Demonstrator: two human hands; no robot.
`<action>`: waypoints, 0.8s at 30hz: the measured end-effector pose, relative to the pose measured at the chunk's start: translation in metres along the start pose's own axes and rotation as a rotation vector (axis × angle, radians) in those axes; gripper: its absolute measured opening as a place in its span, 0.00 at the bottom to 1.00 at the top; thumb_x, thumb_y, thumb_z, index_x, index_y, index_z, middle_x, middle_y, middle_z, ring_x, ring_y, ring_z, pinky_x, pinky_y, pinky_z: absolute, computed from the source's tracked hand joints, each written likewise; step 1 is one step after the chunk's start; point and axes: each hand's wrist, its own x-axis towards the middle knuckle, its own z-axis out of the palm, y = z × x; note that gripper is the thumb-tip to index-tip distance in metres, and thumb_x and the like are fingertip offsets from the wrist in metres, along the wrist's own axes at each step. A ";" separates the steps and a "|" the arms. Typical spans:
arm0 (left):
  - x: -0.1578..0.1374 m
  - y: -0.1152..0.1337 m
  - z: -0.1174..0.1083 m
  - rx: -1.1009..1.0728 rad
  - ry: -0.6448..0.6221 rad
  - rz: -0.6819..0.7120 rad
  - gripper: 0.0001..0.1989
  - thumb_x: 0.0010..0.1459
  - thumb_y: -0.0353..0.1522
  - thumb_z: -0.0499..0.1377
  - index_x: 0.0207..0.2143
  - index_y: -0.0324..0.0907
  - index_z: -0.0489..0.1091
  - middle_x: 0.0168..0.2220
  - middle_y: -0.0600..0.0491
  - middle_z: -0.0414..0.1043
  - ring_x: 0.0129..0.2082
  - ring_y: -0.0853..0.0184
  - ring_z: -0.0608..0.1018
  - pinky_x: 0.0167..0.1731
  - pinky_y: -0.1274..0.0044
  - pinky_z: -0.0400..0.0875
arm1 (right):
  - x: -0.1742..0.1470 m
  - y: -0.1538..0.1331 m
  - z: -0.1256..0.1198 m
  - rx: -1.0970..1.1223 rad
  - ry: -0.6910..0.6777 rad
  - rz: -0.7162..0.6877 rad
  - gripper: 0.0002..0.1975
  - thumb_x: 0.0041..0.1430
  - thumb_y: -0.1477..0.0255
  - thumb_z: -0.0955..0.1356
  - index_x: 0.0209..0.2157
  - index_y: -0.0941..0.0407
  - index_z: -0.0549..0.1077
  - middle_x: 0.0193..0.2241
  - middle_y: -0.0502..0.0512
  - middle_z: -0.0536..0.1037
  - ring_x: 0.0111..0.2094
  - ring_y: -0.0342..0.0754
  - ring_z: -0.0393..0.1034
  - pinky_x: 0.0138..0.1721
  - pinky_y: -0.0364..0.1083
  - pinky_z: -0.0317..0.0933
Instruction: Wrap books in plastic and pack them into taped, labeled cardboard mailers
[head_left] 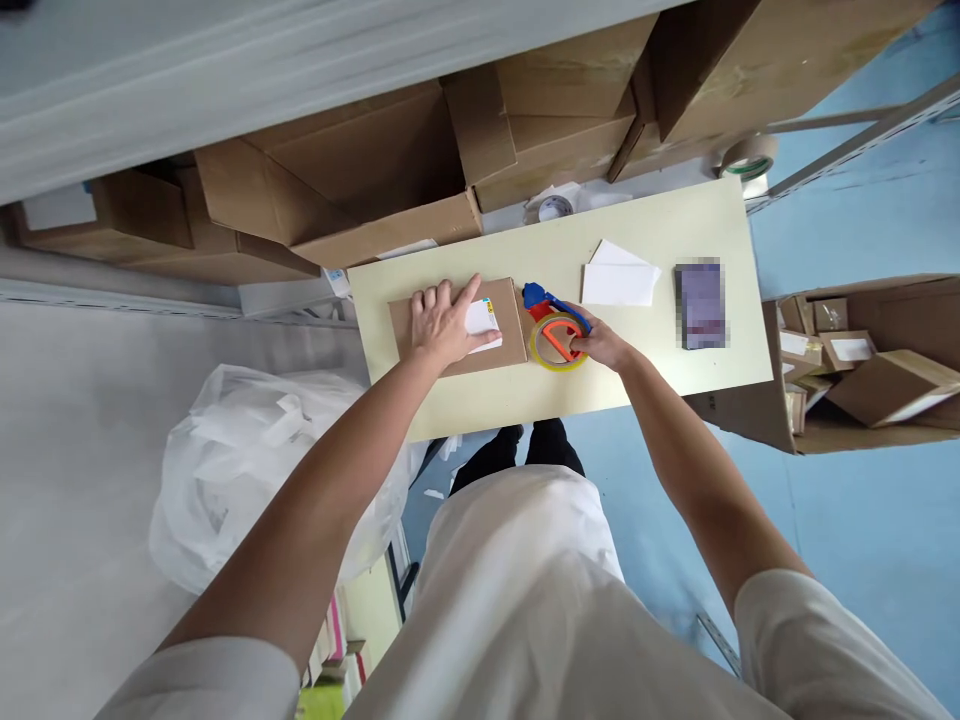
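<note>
A flat brown cardboard box [508,318] lies near the left end of the cream table [667,370]. My left hand [442,325] rests on top of it with fingers spread, partly covering a small white box or card [481,322] with a blue and yellow corner. Just right of the cardboard box, my right hand [596,340] grips a tape dispenser [556,330], blue and red with an orange core and a roll of yellowish clear tape. The dispenser's blue head is close to the box's right edge; whether they touch I cannot tell.
White slips [619,280] and a blurred purple item [701,303] lie on the table's right part. Large open cartons [360,160] line the back, near tape rolls [555,207]. A carton of small boxes [780,400] stands right; a translucent plastic bag [240,470] bulges at left.
</note>
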 end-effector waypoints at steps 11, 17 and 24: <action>0.001 0.006 -0.002 0.001 -0.017 -0.021 0.50 0.50 0.57 0.52 0.67 0.48 0.32 0.61 0.40 0.53 0.58 0.43 0.57 0.55 0.58 0.46 | -0.116 0.080 0.057 0.136 0.024 0.049 0.43 0.39 0.80 0.67 0.61 0.50 0.57 0.48 0.54 0.75 0.49 0.54 0.69 0.50 0.55 0.64; -0.003 0.004 0.003 -0.101 0.017 -0.194 0.47 0.54 0.56 0.47 0.67 0.45 0.28 0.61 0.38 0.54 0.57 0.43 0.60 0.51 0.56 0.54 | -0.085 0.067 0.086 0.193 0.245 0.051 0.41 0.39 0.78 0.67 0.59 0.49 0.58 0.47 0.54 0.75 0.46 0.54 0.71 0.50 0.56 0.65; -0.013 -0.005 0.008 -0.186 0.012 -0.137 0.46 0.53 0.55 0.50 0.67 0.49 0.34 0.67 0.41 0.39 0.63 0.41 0.52 0.53 0.55 0.54 | 0.017 0.001 0.020 0.113 0.215 -0.016 0.41 0.35 0.77 0.68 0.57 0.55 0.62 0.45 0.57 0.75 0.45 0.56 0.70 0.47 0.56 0.66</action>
